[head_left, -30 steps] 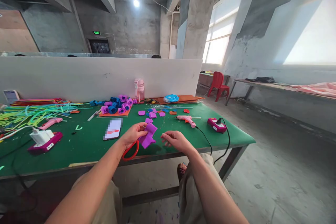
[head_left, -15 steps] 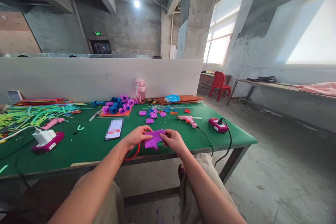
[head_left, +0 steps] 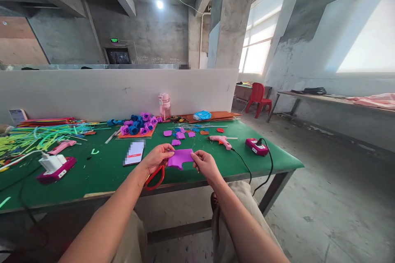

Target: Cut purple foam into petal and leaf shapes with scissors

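A thin purple sheet (head_left: 181, 157) with a ragged, cut-out lower edge is stretched between my two hands above the table's front edge. My left hand (head_left: 159, 158) pinches its left end, and my right hand (head_left: 203, 162) pinches the right end between thumb and fingers. Just below my left hand are red loop handles (head_left: 156, 180), like those of scissors; the blades are hidden and I cannot tell whether the hand touches them. Small purple cut pieces (head_left: 180, 135) lie behind the sheet.
The green table (head_left: 111, 176) carries a pink glue gun (head_left: 221, 141), power sockets (head_left: 257, 146) with a trailing cord, and a phone (head_left: 134, 153). Purple and blue paper-like flowers (head_left: 140, 125), a pink bottle (head_left: 164, 107) and coloured strips (head_left: 40, 137) stand or lie behind. A white partition (head_left: 117, 92) borders the back.
My hands have drawn slightly apart, and the purple sheet between them looks wider and flatter. More of the red loop handles now shows below my left hand.
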{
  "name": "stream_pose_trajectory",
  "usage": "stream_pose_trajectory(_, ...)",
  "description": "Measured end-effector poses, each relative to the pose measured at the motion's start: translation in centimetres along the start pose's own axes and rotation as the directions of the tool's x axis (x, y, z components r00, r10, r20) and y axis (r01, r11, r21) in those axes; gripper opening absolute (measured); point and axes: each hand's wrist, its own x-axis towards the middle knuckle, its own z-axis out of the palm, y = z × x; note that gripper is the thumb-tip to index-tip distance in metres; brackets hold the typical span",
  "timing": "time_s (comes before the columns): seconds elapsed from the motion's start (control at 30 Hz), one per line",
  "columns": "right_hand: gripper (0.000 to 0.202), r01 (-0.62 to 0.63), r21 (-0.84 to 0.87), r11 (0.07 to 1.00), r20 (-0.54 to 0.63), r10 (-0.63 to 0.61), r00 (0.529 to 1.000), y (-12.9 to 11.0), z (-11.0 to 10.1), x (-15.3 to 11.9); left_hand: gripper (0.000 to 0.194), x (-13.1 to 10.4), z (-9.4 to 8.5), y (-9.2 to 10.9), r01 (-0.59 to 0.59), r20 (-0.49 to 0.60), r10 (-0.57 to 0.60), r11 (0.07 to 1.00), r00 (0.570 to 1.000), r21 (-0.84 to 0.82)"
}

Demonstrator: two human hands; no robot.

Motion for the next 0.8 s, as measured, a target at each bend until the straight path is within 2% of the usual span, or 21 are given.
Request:
stream_pose_trajectory(0.13, 0.034, 0.014, -0.045, 0.999, -0.014, -0.015, 1.000, -0.3, -0.4, -0.2, 0.031, 0.7, -1.0, 0.5, 0.019, -0.062, -0.017, 1.000, 0.998, 0.022)
stream_pose_trajectory(0.27, 0.032, 0.035, -0.093, 0.995, 0.033, -0.032, 0.999, 0.0, -0.2, 0.0, 0.031, 3.5, -1.8, 0.9, 0.061, -0.136, -0.052, 0.996, 0.989, 0.065)
stream_pose_trajectory(0.47, 0.028, 0.030, -0.138, 0.990, 0.083, -0.019, 0.996, 1.3, 0.3, 0.8, 0.021, 10.6, -2.5, 2.2, 0.160, -0.281, -0.107, 0.972, 0.954, 0.173)
stream_pose_trajectory(0.57, 0.026, 0.024, -0.172, 0.985, 0.121, -0.003, 0.993, 1.5, 0.5, 0.9, 0.028, 14.5, -2.4, 2.6, 0.214, -0.344, -0.128, 0.950, 0.930, 0.226)
stream_pose_trajectory(0.8, 0.023, -0.016, -0.132, 0.991, 0.187, 0.041, 0.982, 1.7, 0.2, 0.4, 0.033, 23.0, -3.0, 1.6, 0.262, -0.509, -0.060, 0.904, 0.859, 0.336)
